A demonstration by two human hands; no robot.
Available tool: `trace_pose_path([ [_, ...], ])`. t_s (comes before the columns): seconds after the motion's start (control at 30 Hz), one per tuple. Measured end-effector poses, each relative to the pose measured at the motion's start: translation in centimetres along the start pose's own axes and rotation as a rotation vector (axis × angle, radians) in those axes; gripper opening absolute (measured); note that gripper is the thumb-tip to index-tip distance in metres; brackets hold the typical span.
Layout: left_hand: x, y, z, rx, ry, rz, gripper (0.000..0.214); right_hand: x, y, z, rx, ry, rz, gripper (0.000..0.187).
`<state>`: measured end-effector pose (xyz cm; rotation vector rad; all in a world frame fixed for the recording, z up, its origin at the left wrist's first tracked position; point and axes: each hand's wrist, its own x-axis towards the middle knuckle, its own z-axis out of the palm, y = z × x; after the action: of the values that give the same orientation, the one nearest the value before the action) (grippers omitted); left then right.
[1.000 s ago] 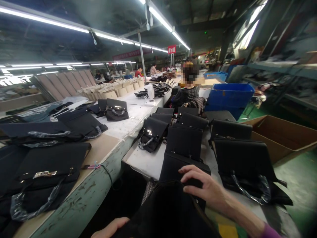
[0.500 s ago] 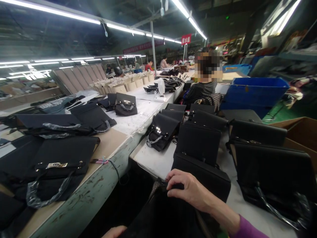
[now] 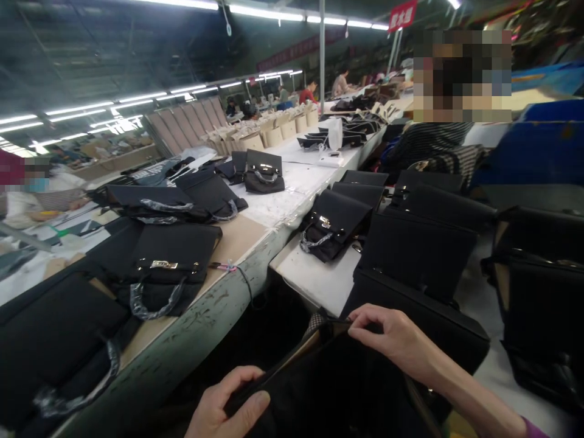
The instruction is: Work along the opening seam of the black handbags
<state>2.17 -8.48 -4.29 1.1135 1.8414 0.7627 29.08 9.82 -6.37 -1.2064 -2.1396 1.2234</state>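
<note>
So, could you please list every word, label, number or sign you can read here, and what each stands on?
"水组": last two characters on the hanging red sign; the first is too blurred.
Long red banner: too blurred to read.
Dark cloth, white marks: too small to read.
Held black bag: no text visible.

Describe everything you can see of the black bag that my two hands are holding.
The black bag looks dark and flexible, like leather or coated fabric, with a tan strip showing along its upper edge. It sits at the bottom of the picture, that edge slanting up toward the right. The left hand grips the edge's lower end; the right hand pinches its upper end. The bag's lower part is cut off, and its dark surface hides finer detail.
</note>
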Motion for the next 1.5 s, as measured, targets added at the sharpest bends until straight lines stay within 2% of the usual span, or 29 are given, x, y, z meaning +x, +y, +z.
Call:
trace_pose_path([
  [0.3, -1.1, 1.3, 0.7, -0.145, 0.045, -0.115, 0.040, 0.7, 0.1, 0.7, -0.082, 0.028, 0.003, 0.020],
  [0.67, -1.0, 1.9, 1.3, -0.136, 0.083, -0.027, 0.033, 0.5, 0.5, 0.9, -0.136, 0.060, 0.058, 0.026],
  [0.8, -0.8, 1.4, 1.6, -0.033, 0.123, 0.040, 0.034, 0.0, 0.2, 1.0, -0.134, 0.069, 0.075, 0.027],
  [0.97, 0.0, 0.9, 1.7, 0.121, 0.107, 0.106, 0.028, -0.5, -0.2, 1.2, -0.150, 0.105, 0.097, 0.025],
  [1.17, 0.4, 1.5, 1.4, 0.175, -0.013, 0.267, 0.026, -0.5, -0.2, 1.7, -0.185, 0.135, 0.150, 0.023],
  [1.27, 0.2, 1.7, 1.6, 0.237, 0.023, 0.283, 0.031, -0.6, -0.3, 1.9, -0.191, 0.145, 0.163, 0.023],
  [1.43, 0.4, 2.2, 1.5, 0.456, 0.076, 0.322, 0.025, -0.7, -0.4, 2.3, -0.216, 0.151, 0.172, 0.022],
  [1.5, 0.7, 2.8, 1.1, 0.518, 0.051, 0.319, 0.025, -0.6, -0.3, 2.5, -0.226, 0.156, 0.185, 0.022],
])
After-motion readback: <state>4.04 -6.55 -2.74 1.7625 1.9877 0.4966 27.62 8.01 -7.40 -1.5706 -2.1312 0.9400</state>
